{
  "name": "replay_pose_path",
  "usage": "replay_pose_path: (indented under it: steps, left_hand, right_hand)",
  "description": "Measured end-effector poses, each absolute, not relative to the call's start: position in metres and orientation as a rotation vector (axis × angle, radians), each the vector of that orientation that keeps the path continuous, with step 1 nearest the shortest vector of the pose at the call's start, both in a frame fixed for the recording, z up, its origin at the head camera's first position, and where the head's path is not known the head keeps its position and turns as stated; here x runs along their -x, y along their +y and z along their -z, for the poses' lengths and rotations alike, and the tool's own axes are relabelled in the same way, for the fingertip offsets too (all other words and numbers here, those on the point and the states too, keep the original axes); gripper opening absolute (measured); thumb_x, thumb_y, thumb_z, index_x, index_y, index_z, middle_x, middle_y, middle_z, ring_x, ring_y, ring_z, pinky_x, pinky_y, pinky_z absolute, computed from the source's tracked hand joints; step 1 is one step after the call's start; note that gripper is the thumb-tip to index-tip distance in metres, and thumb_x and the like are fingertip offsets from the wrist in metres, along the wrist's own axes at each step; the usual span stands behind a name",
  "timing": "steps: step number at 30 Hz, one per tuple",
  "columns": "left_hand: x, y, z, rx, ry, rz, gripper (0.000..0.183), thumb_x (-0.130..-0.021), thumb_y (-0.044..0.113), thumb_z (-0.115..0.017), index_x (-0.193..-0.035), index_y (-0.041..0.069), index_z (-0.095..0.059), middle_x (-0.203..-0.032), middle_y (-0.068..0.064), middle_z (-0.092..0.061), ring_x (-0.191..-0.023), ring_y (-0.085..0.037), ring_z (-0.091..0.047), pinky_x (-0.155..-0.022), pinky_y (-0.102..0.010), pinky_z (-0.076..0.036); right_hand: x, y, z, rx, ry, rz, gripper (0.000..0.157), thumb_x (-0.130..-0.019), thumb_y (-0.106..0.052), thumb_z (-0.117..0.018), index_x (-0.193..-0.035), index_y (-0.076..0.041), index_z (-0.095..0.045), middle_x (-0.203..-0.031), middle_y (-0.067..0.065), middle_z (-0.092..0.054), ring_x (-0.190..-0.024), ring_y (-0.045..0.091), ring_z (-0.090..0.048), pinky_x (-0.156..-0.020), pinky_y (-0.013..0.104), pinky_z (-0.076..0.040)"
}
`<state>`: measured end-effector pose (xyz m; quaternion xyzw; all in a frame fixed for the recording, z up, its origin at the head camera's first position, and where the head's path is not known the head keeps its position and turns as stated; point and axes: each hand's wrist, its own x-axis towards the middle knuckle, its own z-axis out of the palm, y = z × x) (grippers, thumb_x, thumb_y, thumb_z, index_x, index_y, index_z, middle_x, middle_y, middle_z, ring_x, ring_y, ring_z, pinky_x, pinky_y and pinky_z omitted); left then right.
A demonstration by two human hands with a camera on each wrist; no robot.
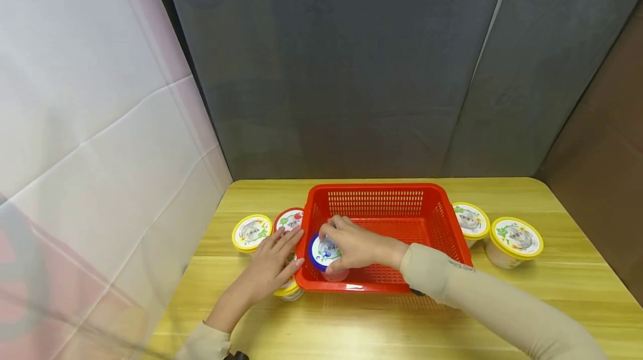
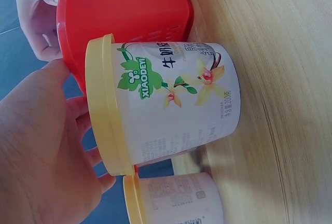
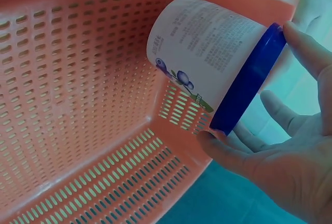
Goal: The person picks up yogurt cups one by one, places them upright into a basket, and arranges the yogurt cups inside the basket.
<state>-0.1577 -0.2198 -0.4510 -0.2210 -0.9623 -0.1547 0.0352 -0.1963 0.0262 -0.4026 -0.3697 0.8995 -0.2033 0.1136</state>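
In the head view, my right hand [image 1: 354,241] grips a blue-lidded paper tub [image 1: 326,252] inside the left end of a red basket [image 1: 382,187]. The right wrist view shows the thumb and fingers around the rim of the blue lid [image 3: 249,81]; blueberries are printed on the tub's white side. My left hand [image 1: 268,265] lies at the basket's left edge with its fingers extended, above several tubs. Partly under it are a red-lidded tub [image 1: 287,218] and a yellow-lidded tub [image 1: 288,289]. The left wrist view has a yellow-lidded tub [image 2: 171,99] upright close beside the basket.
Another yellow-lidded tub [image 1: 252,233] stands left of the basket. Two more, the nearer one [image 1: 471,219] and the outer one [image 1: 516,238], stand on its right. Everything rests on a wooden table [image 1: 382,329], with a dark partition [image 1: 341,70] behind and a pale one [image 1: 100,97] at left.
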Motion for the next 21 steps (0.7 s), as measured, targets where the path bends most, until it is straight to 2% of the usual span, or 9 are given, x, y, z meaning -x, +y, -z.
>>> replay_pose_path:
  steps: [6, 13, 21]
  left_hand:
    - [0.1582, -0.2196, 0.4513, 0.684, -2.941, 0.478, 0.062, -0.095, 0.054, -0.042, -0.149, 0.027, -0.029, -0.155, 0.005, -0.032, -0.144, -0.034, -0.026, -0.113, -0.062, -0.022]
    - [0.1592, -0.2200, 0.4522, 0.693, -2.940, 0.449, 0.062, -0.095, 0.054, -0.041, -0.149, 0.027, -0.029, -0.156, 0.003, -0.031, -0.144, -0.035, -0.026, -0.112, -0.064, -0.024]
    - [0.1571, -0.2182, 0.4487, 0.685, -2.938, 0.473, 0.061, -0.095, 0.053, -0.043, -0.149, 0.027, -0.030, -0.155, 0.004, -0.032, -0.144, -0.035, -0.027, -0.112, -0.063, -0.023]
  right_hand:
    - [0.1967, 0.0231, 0.4041, 1.061, 2.615, 0.586, 0.056, -0.071, -0.038, -0.081, -0.114, -0.019, -0.049, -0.116, -0.002, -0.045, -0.105, 0.011, -0.044, -0.087, 0.022, -0.049]
    - [0.1975, 0.0206, 0.4064, 1.051, 2.590, 0.586, 0.056, -0.070, -0.037, -0.082, -0.111, -0.018, -0.049, -0.107, -0.004, -0.043, -0.103, 0.010, -0.043, -0.086, 0.020, -0.049]
    - [0.1973, 0.0201, 0.4089, 1.069, 2.614, 0.513, 0.058, -0.069, -0.040, -0.082, -0.111, -0.018, -0.049, -0.107, -0.003, -0.043, -0.102, 0.010, -0.044, -0.086, 0.023, -0.049]
